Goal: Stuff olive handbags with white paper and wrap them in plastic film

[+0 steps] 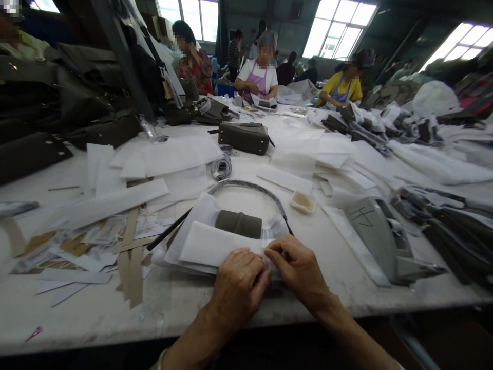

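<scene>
In front of me lies a dark olive handbag (239, 224), mostly covered by white foam sheets (210, 245). Its wrapped handle (254, 183) arches behind it, and a dark strap end sticks out to the left. My left hand (242, 280) rests on the near edge of the foam with its fingers curled in. Beside it, my right hand (295, 262) pinches at the foam's right end, thumb and forefinger together. Whatever sits between the fingertips of either hand is too small or hidden to make out.
A tape dispenser (379, 236) stands on the right, near a small dish (303, 202). Paper and card strips (131, 267) are scattered at left. Another olive bag (244, 137) sits farther back, with foam sheets around it. Co-workers (258, 77) sit across the table (185, 321).
</scene>
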Action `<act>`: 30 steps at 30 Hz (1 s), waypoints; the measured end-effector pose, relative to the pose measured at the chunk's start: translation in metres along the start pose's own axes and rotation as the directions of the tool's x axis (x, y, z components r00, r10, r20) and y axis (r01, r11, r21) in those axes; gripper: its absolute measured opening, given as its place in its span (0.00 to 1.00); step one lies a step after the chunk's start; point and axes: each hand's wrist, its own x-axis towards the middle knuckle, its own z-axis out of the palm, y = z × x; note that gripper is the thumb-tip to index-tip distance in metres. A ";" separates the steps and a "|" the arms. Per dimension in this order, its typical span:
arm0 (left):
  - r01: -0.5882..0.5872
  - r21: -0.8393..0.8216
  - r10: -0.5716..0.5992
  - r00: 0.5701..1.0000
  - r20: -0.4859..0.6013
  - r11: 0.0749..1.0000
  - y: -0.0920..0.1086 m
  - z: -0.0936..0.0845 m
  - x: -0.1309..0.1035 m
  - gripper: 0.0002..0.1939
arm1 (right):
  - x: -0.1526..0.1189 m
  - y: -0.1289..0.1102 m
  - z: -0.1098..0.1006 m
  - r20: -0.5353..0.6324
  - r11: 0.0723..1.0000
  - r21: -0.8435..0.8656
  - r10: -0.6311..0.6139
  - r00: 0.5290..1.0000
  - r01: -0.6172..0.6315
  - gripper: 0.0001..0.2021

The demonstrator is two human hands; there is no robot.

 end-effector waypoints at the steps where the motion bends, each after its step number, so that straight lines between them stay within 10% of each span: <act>1: 0.000 0.020 0.001 1.000 -0.022 1.000 0.001 0.002 0.000 0.06 | 0.002 0.002 0.000 0.011 1.000 0.006 0.021 1.000 -0.021 0.06; 12: 0.030 0.274 0.002 0.993 -0.117 0.961 0.004 0.015 0.004 0.09 | 0.006 0.016 0.001 0.085 0.990 0.016 0.136 0.987 -0.138 0.08; 26: -0.377 0.208 0.380 0.925 0.025 0.903 0.000 0.000 -0.006 0.07 | 0.006 0.025 0.006 0.130 0.968 0.018 0.248 0.960 -0.252 0.06; 30: -0.336 0.260 0.328 0.942 0.075 0.905 0.001 0.004 -0.011 0.15 | 0.006 0.026 0.007 0.113 0.962 0.029 0.266 0.957 -0.271 0.05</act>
